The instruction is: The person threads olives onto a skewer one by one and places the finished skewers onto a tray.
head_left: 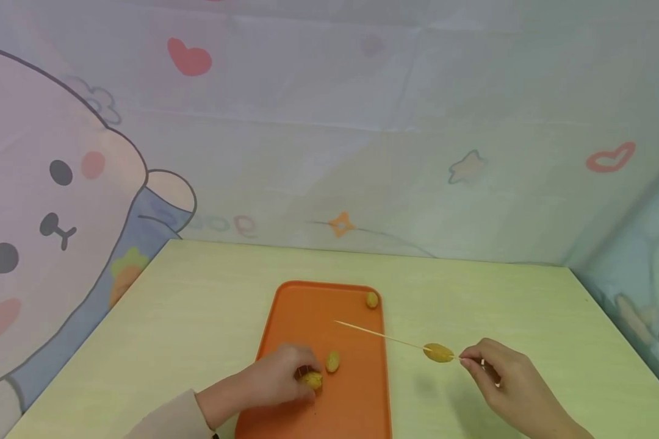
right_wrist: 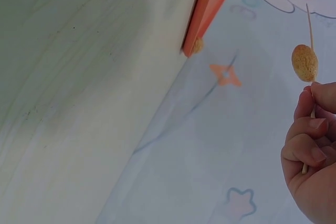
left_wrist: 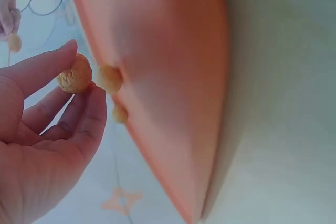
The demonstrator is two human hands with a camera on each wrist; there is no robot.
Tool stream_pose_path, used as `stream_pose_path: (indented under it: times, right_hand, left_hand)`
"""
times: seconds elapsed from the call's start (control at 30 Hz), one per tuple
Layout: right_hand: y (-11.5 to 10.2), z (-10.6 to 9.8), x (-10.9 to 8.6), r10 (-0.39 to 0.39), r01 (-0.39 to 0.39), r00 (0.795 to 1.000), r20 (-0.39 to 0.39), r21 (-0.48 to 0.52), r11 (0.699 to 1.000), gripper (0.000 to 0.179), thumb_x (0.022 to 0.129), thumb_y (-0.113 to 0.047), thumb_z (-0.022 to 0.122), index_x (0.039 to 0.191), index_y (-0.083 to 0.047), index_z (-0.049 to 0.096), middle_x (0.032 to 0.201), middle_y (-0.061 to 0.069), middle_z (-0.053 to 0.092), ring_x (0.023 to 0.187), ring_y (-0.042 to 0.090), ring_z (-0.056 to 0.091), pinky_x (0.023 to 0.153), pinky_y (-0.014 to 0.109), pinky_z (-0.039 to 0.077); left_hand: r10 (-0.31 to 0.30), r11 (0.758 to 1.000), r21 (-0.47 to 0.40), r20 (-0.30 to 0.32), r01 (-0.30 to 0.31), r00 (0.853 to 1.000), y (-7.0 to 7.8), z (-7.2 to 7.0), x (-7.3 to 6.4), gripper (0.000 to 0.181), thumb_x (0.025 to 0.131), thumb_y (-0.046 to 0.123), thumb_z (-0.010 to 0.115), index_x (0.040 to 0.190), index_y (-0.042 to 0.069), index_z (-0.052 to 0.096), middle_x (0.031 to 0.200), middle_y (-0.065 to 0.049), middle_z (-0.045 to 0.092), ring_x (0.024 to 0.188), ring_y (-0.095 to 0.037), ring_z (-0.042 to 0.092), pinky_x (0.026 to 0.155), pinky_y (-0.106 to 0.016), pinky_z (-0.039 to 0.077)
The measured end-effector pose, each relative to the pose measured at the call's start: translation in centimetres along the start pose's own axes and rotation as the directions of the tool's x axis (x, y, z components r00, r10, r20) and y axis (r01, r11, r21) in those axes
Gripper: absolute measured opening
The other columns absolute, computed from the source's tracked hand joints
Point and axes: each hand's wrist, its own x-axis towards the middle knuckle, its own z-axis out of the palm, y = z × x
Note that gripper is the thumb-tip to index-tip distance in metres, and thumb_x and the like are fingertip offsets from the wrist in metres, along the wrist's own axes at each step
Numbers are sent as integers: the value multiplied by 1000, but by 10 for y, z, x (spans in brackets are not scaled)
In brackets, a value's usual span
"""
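Note:
My left hand [head_left: 280,375] is over the orange tray [head_left: 329,311], pinching a wrinkled golden-brown food ball [left_wrist: 76,74] between thumb and fingertips. Right of the tray, my right hand [head_left: 511,387] grips a thin wooden skewer [head_left: 365,330] near one end. Its bare, pointed end slants left above the tray. One oval golden-brown ball [head_left: 438,352] is threaded on the skewer close to my fingers; the right wrist view shows this threaded ball [right_wrist: 305,63] just above the thumb. A loose ball [head_left: 332,361] lies on the tray beside my left fingers, and another ball [head_left: 371,299] sits at the far right corner.
The tray stands on a pale yellow-green table [head_left: 472,292], raised rim all round. Behind the table hangs a printed cloth [head_left: 318,134] with hearts, stars and a large cartoon bear [head_left: 49,201] at the left.

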Motion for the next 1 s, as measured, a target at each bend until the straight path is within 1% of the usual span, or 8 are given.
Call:
stream_pose_path:
  times: [0.1,0.2,0.33,0.47,0.7,0.87,1.0]
  right_hand:
    - [0,0,0,0,0,1000,5,11,1000,35,76,13,72,88,-19,64,74,-18,49,58,-6,35,50,7,32]
    - [-1,2,0,-9,9,1000,10,32,999,35,76,12,72,89,-19,64,75,-19,49,58,-6,36,50,8,33]
    - [-1,6,-2,-42,41,999,11,63,997,35,78,11,71,90,-21,62,76,-19,50,58,-6,36,50,8,33]
    - [-2,10,-4,-59,58,998,19,80,995,35,79,9,72,89,-22,61,77,-19,51,59,-6,36,50,7,33]
    - [-5,14,-7,-52,48,997,51,76,996,39,76,10,73,89,-24,62,76,-20,50,61,-7,37,50,6,32]
    - [-5,15,-9,-40,34,996,81,75,997,37,77,9,73,89,-25,62,76,-20,50,63,-8,38,51,7,34]
    - [-4,17,-11,-45,39,996,78,80,996,38,77,9,73,89,-25,62,76,-19,51,63,-8,40,51,7,34]
  left_hand:
    - [12,1000,5,-29,-12,1000,4,-8,-1,21,79,2,76,99,1,72,88,5,63,76,-2,51,68,-20,47]
    - [10,1000,10,-50,-10,999,8,-15,-2,21,80,3,75,100,1,71,90,5,63,78,-4,52,70,-21,48]
    - [18,1000,5,-70,-18,997,11,-20,-2,22,81,2,74,103,0,70,92,4,62,81,-6,55,72,-23,50]
    - [41,999,5,-92,-41,995,11,-22,-3,22,82,0,73,104,-1,70,94,3,62,82,-5,56,73,-23,52]
    - [74,997,-4,-126,-75,989,11,-23,-3,21,83,-3,71,104,-1,69,94,1,62,82,-5,58,73,-25,54]
    - [74,997,-22,-140,-78,987,11,-24,-4,22,83,-3,71,104,-1,70,97,-1,62,85,-8,60,74,-22,54]
    - [71,997,-28,-141,-76,987,12,-24,-5,22,83,-3,71,105,-2,69,98,-2,62,85,-8,60,74,-20,53]
